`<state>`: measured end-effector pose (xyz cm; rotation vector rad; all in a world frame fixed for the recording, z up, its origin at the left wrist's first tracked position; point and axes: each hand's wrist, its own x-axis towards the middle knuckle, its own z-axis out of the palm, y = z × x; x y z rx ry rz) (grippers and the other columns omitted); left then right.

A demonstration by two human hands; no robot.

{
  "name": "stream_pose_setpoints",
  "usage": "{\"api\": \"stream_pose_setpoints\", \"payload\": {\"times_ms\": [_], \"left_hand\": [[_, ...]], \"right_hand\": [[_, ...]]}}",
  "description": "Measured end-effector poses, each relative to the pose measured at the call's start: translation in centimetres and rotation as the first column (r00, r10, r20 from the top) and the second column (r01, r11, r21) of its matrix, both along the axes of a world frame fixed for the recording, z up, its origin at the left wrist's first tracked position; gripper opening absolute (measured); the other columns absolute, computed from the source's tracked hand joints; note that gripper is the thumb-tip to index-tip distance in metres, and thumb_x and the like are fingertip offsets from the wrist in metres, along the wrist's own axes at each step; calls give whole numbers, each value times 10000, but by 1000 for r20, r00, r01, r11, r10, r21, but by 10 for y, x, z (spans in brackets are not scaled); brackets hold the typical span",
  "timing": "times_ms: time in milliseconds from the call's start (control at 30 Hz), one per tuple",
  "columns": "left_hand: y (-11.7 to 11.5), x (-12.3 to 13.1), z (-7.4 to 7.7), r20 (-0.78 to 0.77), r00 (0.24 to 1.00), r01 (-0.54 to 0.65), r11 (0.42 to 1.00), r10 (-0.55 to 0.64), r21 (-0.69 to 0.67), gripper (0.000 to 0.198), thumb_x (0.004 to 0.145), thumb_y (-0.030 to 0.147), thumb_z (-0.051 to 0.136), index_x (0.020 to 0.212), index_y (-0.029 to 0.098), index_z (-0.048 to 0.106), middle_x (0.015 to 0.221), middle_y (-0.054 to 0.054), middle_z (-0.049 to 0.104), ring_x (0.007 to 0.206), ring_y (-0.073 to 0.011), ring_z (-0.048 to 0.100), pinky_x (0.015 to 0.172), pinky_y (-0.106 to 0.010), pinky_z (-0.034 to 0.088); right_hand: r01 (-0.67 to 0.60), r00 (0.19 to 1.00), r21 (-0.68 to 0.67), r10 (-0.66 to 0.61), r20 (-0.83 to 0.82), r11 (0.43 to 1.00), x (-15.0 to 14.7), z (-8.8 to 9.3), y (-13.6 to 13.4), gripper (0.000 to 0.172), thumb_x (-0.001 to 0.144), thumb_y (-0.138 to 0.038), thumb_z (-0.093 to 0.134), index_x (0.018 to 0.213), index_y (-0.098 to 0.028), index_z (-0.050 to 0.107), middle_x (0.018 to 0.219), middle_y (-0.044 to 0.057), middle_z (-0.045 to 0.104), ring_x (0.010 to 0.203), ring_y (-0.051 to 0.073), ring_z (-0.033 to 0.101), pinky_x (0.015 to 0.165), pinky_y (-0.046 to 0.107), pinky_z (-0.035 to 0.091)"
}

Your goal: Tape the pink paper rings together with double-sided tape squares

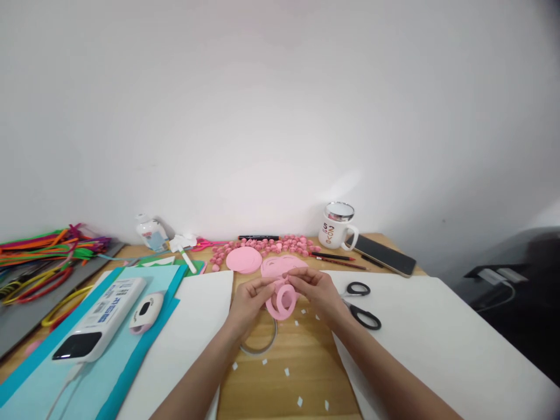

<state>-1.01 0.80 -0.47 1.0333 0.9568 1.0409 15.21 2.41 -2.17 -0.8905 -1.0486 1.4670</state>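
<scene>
Between my two hands is a pink paper piece with ring-shaped loops (287,298), raised over the wooden table. My left hand (252,300) pinches its upper left edge. From the other side, the fingertips of my right hand (317,287) pinch its top, close to the left fingertips. Just below the paper, a roll of tape (259,351) lies on the wood, partly covered by my left hand. Small white paper scraps (286,371) are scattered around it. Behind my hands lie pink paper circles (244,259) and cut pink paper pieces (280,266).
Pink pom-poms (289,245) line the back beside a white mug (338,227), pencils and a phone (387,255). Black-handled scissors (363,309) rest on white paper at right. At left are a white power bank (102,318), blue sheets, a glue bottle (151,233) and pipe cleaners (52,248).
</scene>
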Motion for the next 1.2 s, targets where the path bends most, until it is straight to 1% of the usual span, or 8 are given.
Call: {"api": "stream_pose_setpoints", "payload": {"times_ms": [200, 333, 500, 633, 767, 900, 1100, 1200], "left_hand": [[1, -1, 0, -133, 990, -34, 997, 44, 76, 304, 631, 324, 684, 864, 128, 689, 694, -54, 695, 628, -171, 610, 574, -241, 452], [2, -2, -3, -202, 977, -50, 992, 73, 116, 260, 674, 364, 636, 724, 115, 693, 555, -26, 654, 498, -139, 561, 495, -226, 418], [2, -1, -6, -170, 976, -118, 988, 134, 103, 250, 615, 359, 688, 659, 112, 683, 586, -19, 654, 493, -112, 531, 466, -196, 384], [2, 0, -11, -76, 991, -103, 993, 107, 56, 259, 603, 360, 699, 644, 105, 675, 576, -25, 644, 496, -109, 527, 468, -198, 391], [3, 0, -15, -44, 994, -96, 995, 97, 30, 281, 608, 358, 697, 711, 97, 683, 603, -42, 654, 519, -119, 544, 478, -206, 406], [4, 1, -15, -55, 992, -113, 993, 115, 46, 270, 604, 364, 695, 671, 103, 680, 542, -19, 631, 469, -97, 513, 448, -194, 382], [5, 1, -17, -75, 990, -115, 992, 119, 54, 257, 584, 354, 709, 660, 110, 681, 525, -10, 624, 457, -94, 504, 435, -190, 358], [6, 1, -20, -71, 991, -112, 992, 116, 59, 270, 577, 351, 715, 702, 113, 689, 585, -18, 653, 487, -97, 526, 471, -196, 378]], "right_hand": [[-26, 999, 49, 24, 37, 998, -2, -3, 1, 245, 606, -342, 701, 781, -176, 656, 742, 35, 683, 685, 156, 619, 685, 292, 472], [-11, 999, 51, 9, 35, 999, -4, 0, 1, 254, 584, -336, 710, 774, -178, 652, 700, 27, 678, 649, 154, 617, 670, 299, 476], [29, 997, 93, -35, 70, 995, -7, 0, 0, 220, 573, -332, 708, 711, -173, 647, 703, 27, 674, 637, 153, 606, 638, 286, 473], [41, 993, 114, -53, 108, 993, -8, -6, 2, 227, 556, -347, 710, 673, -162, 647, 671, 31, 667, 599, 154, 597, 605, 289, 474], [44, 988, 139, -64, 141, 989, -6, -11, 5, 232, 565, -354, 698, 702, -169, 670, 715, 38, 680, 661, 174, 611, 668, 311, 482], [9, 990, 160, -32, 139, 987, -6, -14, 7, 256, 607, -378, 664, 774, -184, 676, 826, 48, 687, 762, 187, 618, 733, 316, 476], [28, 990, 113, -43, 135, 993, -6, -17, 6, 282, 540, -375, 715, 717, -169, 643, 688, 24, 672, 602, 147, 598, 580, 261, 470], [28, 988, 124, -46, 144, 992, -6, -14, 3, 246, 541, -365, 715, 677, -171, 651, 685, 17, 670, 597, 140, 593, 583, 258, 464]]}}
